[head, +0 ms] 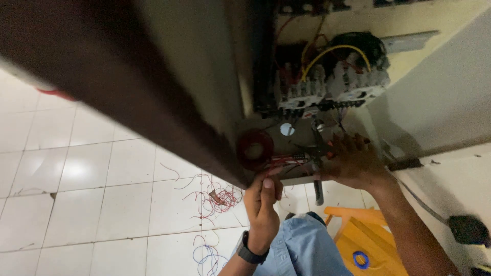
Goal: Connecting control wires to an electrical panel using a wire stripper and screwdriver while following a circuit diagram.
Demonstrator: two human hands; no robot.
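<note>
Left hand [262, 197] raised, fingers curled in pinch, thumb up, wrist straight. Right hand [353, 161] reached higher, fingers closed, forearm extended diagonally.

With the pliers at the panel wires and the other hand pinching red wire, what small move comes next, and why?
Probably close the pliers on the red wire: the right hand holds them at the panel, and the left hand pinches that wire just below.

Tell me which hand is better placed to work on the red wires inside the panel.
Probably the right hand: it is already inside the panel with the pliers at the red wires. The left hand is lower, pinching a wire at the edge.
</note>
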